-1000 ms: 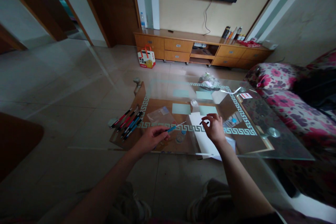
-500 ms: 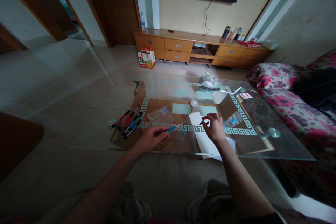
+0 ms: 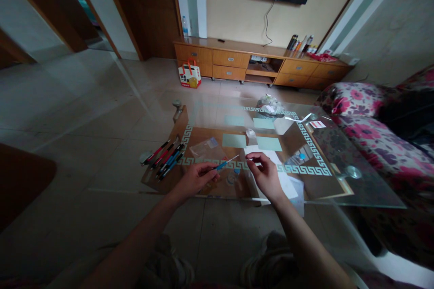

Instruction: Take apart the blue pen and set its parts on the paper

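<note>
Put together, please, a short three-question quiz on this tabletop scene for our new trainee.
1. True or false: the left hand holds a blue pen.
2. Where does the bunch of red and blue pens lie? A) at the left end of the glass table; B) on the flowered sofa; C) on the wooden TV cabinet.
3. Short answer: which hand is over the white paper sheet?

Key: 1 true; 2 A; 3 the right hand.
</note>
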The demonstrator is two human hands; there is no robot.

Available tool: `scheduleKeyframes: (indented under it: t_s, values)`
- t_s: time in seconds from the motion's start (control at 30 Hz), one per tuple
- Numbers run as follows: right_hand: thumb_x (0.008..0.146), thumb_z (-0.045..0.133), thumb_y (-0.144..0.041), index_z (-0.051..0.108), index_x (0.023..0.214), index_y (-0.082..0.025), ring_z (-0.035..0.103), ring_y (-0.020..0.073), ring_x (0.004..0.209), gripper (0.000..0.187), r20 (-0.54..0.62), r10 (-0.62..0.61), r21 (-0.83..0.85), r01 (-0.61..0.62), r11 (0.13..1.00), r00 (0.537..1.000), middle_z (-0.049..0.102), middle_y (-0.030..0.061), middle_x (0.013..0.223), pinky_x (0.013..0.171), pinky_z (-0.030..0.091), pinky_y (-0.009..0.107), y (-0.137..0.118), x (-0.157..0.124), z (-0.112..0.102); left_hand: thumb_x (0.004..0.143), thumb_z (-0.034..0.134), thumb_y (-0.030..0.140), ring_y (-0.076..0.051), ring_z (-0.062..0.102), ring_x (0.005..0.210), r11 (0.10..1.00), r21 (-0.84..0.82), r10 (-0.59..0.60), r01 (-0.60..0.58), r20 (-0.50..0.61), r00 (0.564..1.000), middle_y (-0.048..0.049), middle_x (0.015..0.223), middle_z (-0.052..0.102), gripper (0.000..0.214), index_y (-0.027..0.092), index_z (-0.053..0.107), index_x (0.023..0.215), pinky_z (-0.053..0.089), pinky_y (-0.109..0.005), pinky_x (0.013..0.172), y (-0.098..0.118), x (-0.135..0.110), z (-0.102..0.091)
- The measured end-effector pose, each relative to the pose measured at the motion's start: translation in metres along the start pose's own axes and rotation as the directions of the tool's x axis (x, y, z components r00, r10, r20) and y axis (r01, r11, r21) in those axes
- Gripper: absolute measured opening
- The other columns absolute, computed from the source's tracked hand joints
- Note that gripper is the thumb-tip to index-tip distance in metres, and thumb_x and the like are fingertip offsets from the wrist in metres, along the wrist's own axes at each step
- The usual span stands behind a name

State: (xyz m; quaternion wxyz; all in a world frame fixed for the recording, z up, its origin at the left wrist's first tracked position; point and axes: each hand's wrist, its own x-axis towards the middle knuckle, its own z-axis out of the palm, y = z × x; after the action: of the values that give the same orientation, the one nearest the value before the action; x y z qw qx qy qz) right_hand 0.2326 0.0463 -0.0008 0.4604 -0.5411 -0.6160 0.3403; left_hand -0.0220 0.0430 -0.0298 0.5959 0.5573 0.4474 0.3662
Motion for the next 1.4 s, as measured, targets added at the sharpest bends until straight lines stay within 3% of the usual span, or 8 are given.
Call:
scheduleKeyframes:
  t_s: [0.2,0.57,0.97,1.23,1.4]
  values:
    - [0.090,0.061,-0.036,0.066,0.118,-0.025,0.064,0.0198,0.095,0.031,0.185,0.020,0.175,-0.053,0.983,0.983,0.067,0.0074,0.119,0.073,0.056,0.030,0.006,-0.009,0.026,0.086,0.066,0.040,-0.019,0.070,0.082,1.000,0.018,-0.007,0.007,-0.005,1.000,-0.0080,0.088,0.075,0.039,0.013,0.068,0.114,0.054,-0.030,0.079,0.000,0.001,0.000]
    - [0.088,0.062,-0.035,0.067,0.123,-0.024,0.067,0.0201,0.091,0.037,0.177,0.039,0.147,-0.065,0.987,0.983,0.070,0.0078,0.114,0.077,0.057,0.034,0.009,-0.011,0.028,0.088,0.064,0.042,-0.020,0.070,0.085,0.998,0.061,-0.017,0.016,0.024,1.000,-0.0097,0.092,0.075,0.040,0.013,0.069,0.114,0.053,-0.030,0.080,-0.004,0.001,0.000]
    - [0.087,0.063,-0.035,0.068,0.117,-0.023,0.067,0.0205,0.095,0.033,0.082,0.065,0.196,-0.080,0.977,0.995,0.071,0.0081,0.116,0.077,0.057,0.033,0.005,-0.007,0.026,0.087,0.064,0.044,-0.020,0.070,0.086,0.997,0.077,-0.021,0.020,0.019,1.000,-0.0101,0.093,0.076,0.040,0.014,0.070,0.113,0.053,-0.031,0.081,-0.004,0.000,-0.002]
    - [0.086,0.063,-0.034,0.069,0.106,-0.020,0.068,0.0218,0.097,0.025,-0.035,0.078,0.169,-0.070,0.983,0.996,0.072,0.0090,0.110,0.087,0.055,0.038,0.005,-0.002,0.018,0.087,0.065,0.042,-0.020,0.070,0.085,0.999,0.053,-0.003,0.002,0.021,1.000,-0.0095,0.091,0.075,0.039,0.013,0.069,0.113,0.053,-0.031,0.080,-0.005,0.000,-0.003]
    - [0.082,0.068,-0.038,0.068,0.098,-0.019,0.068,0.0207,0.085,0.025,-0.094,0.095,0.144,-0.081,0.986,0.991,0.072,0.0083,0.099,0.077,0.056,0.035,0.009,0.000,0.014,0.087,0.065,0.042,-0.020,0.070,0.084,0.999,0.053,-0.009,0.008,0.017,1.000,-0.0094,0.091,0.075,0.039,0.013,0.069,0.113,0.053,-0.031,0.080,-0.004,0.000,-0.003]
